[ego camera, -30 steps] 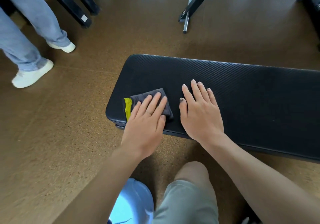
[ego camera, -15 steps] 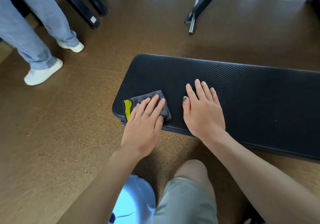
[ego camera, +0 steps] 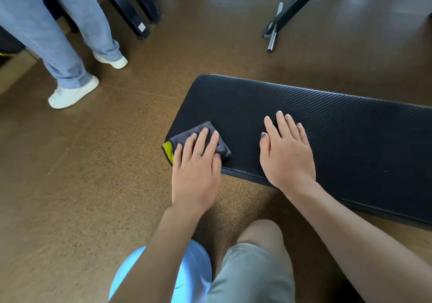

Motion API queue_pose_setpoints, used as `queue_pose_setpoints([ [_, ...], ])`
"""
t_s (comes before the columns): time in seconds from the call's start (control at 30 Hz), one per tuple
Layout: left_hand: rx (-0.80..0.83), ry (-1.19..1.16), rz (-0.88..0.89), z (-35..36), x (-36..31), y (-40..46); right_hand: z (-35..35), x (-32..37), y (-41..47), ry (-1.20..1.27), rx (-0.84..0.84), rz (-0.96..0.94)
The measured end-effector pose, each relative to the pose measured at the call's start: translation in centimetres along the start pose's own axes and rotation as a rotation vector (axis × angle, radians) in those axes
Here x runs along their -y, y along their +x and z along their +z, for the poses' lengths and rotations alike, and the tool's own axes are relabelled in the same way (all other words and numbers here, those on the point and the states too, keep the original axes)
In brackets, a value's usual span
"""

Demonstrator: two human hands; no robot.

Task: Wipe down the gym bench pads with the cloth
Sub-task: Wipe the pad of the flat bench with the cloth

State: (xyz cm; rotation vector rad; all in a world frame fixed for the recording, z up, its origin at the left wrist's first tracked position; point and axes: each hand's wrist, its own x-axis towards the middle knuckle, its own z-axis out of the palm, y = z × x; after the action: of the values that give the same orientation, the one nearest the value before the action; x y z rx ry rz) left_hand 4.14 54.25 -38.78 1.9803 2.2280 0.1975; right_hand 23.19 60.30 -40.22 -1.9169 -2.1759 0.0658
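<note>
Lying folded, grey cloth (ego camera: 200, 136) — yellow edge, on black ribbed bench pad (ego camera: 339, 125)

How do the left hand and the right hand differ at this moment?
The left hand presses the folded grey cloth at the near left corner of the bench pad; the right hand rests on the bare pad. The left hand wears a ring; the right hand shows none, but has a dark thumbnail. Both lie flat with straight fingers.
</note>
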Motion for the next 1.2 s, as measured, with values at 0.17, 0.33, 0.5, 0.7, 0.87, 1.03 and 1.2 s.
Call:
queue_pose_setpoints([
  [0.17, 0.01, -0.031, 0.023, 0.1, 1.4, 2.3, 0.1, -0.2, 0.3, 0.004, -0.013, -0.012],
  [0.33, 0.057, -0.127, -0.161, -1.2, 2.2, 10.1, 0.0, -0.1, 0.5, 0.015, -0.013, -0.008],
  [0.5, -0.047, -0.161, -0.178, -0.4, 2.5, 5.4, 0.0, -0.1, 0.2, 0.0, -0.017, -0.003],
  [0.7, -0.116, -0.294, -0.271, 1.0, 2.2, 3.9, 0.0, -0.1, 0.4, -0.013, -0.001, 0.008],
  [0.87, -0.003, -0.425, -0.41, -1.8, 4.3, 9.1, 0.1, -0.1, 0.6, -0.009, -0.007, 0.002],
  [1.03, -0.158, -0.6, -0.477, -0.8, 3.5, 5.9, 0.0, 0.2, 0.3, -0.024, -0.02, 0.002],
  [1.2, -0.321, -0.89, -0.633, 0.7, 1.3, 3.3, 0.0, 0.3, 0.5, -0.042, -0.004, 0.005],
])
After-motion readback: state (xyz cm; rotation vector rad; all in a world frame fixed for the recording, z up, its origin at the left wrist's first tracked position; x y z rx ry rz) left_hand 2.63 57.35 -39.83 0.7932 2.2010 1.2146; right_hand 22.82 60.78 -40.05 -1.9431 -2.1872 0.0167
